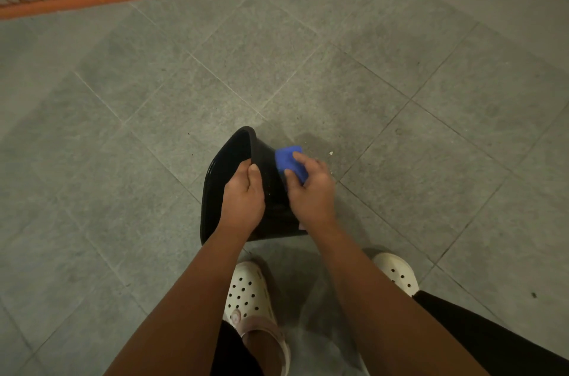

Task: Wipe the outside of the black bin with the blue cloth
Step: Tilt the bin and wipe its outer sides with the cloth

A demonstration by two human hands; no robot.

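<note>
Left hand (243,200) is gripping the rim of the bin (266,157), fingers curling over the edge, thumb lying on the outer wall. Bin is tilting on the floor (338,67), with its mouth opening to the left of that hand. Right hand (309,187) is holding the cloth (288,158), thumb and fingers bending round it and pressing it onto the outer wall just right of the left thumb. Cloth is sitting under and ahead of the right fingertips, touching the bin.

Step in hand, as I judge it: wiping the upturned side of the outer wall. How much is already wiped, I cannot tell.

Next move is calling for steady pressure while dragging the cloth back toward the right wrist. After that, the left hand should be turning the bin by the rim to bring unwiped wall up. A few crumbs are lying on the floor just right of the right hand.
</note>
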